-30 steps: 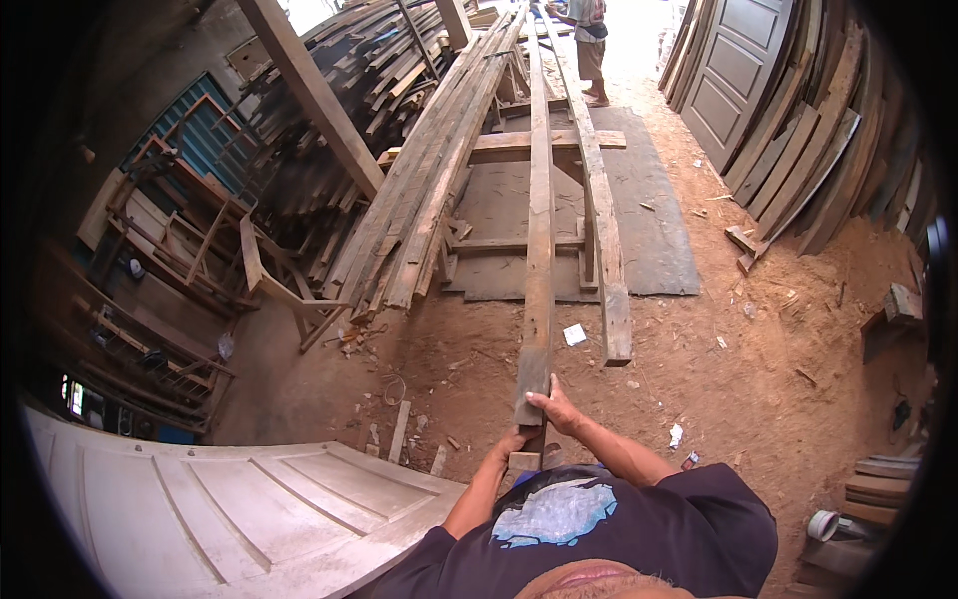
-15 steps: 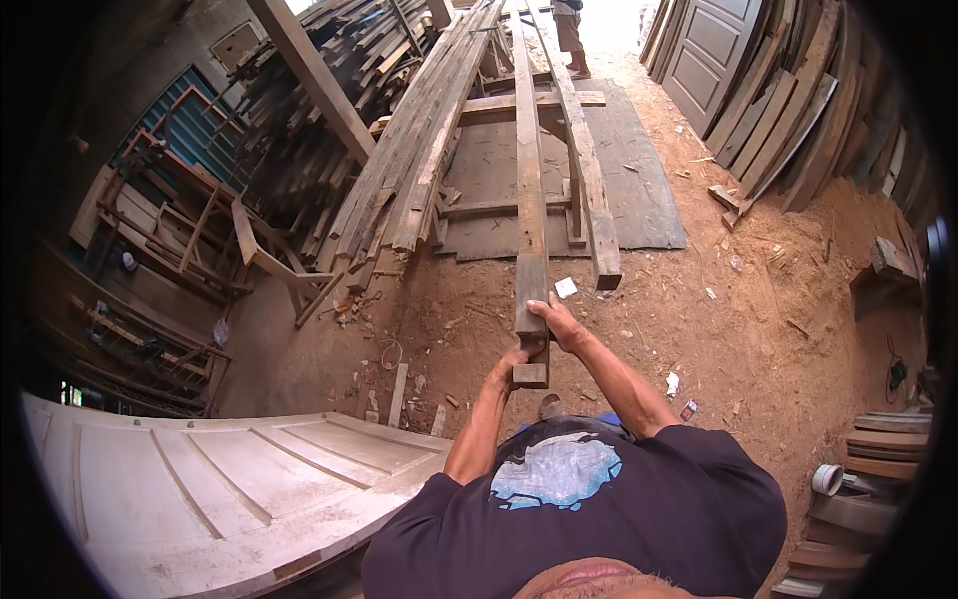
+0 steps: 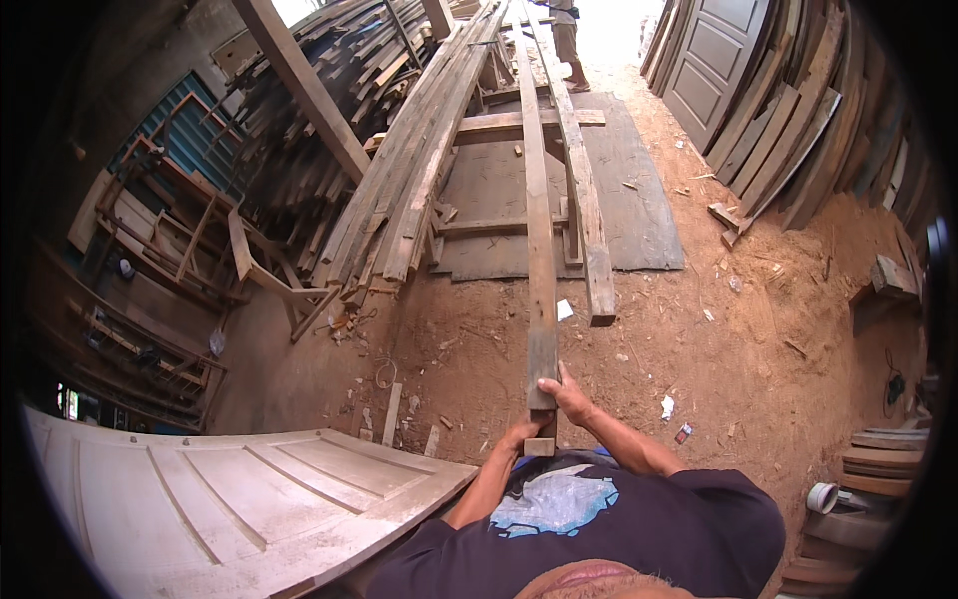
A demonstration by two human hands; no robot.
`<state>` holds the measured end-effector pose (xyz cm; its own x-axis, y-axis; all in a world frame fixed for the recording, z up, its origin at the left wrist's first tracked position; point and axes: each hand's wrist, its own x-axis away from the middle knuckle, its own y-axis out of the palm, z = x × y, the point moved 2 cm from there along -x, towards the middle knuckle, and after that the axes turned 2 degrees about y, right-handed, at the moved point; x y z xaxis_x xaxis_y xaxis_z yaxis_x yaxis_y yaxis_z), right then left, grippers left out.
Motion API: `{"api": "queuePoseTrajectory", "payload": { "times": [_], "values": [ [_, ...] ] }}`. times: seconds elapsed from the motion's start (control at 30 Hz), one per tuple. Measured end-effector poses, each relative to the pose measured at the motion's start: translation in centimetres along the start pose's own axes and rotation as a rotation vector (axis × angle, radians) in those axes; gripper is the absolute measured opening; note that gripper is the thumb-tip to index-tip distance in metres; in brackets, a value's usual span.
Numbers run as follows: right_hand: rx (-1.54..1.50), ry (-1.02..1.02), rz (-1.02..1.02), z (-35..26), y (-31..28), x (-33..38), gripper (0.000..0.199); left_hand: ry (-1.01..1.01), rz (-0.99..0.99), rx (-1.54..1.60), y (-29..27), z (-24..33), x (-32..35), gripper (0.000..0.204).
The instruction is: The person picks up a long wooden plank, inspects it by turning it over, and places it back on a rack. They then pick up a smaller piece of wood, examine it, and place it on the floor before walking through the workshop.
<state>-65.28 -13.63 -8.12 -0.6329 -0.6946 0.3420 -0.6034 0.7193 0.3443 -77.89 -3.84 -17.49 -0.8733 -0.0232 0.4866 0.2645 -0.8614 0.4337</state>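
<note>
A long wooden beam (image 3: 541,270) runs away from me, its near end notched into a thinner tongue with a block-like tip. My right hand (image 3: 569,396) grips its right side just before the notch, thumb on top. Lower and to the left, my left hand (image 3: 522,433) is closed around the notched end, its fingers partly hidden beneath. Beside it on the right lies a second long beam (image 3: 587,210), untouched. Both beams pass over a wooden crosspiece (image 3: 489,124) of a low support.
Stacked planks (image 3: 409,200) lie left of the beams. A pale panelled door (image 3: 230,489) is at lower left. A grey door (image 3: 714,70) and boards lean at right. Another person (image 3: 567,45) stands at the far end. Sawdust and scraps cover the floor.
Both hands and the notched beam end have come closer to my body, the grip looking the same. The whole view has shifted slightly, so the surroundings sit lower.
</note>
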Motion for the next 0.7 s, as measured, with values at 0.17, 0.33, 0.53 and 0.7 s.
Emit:
{"api": "queuePoseTrajectory", "payload": {
  "times": [0.17, 0.33, 0.53, 0.7],
  "values": [
    [-0.014, 0.061, -0.064, 2.3, -1.8, -2.2, 0.098, -0.065, 0.000, 0.011, -0.5, -0.5, -0.2, 0.054],
    [0.005, 0.054, -0.198, 1.9, -2.0, -2.6, 0.098, -0.052, -0.006, 0.038, -1.7, -1.8, -0.5, 0.057],
    [0.096, 0.222, -0.302, -1.4, -2.3, -0.8, 0.092, 0.195, 0.014, -0.108, 0.8, 0.4, -0.9, 0.059],
    [0.147, 0.232, -0.380, -2.0, -2.5, -1.3, 0.088, 0.340, 0.098, -0.070, 0.5, -0.9, -1.9, 0.057]
  ]
}}
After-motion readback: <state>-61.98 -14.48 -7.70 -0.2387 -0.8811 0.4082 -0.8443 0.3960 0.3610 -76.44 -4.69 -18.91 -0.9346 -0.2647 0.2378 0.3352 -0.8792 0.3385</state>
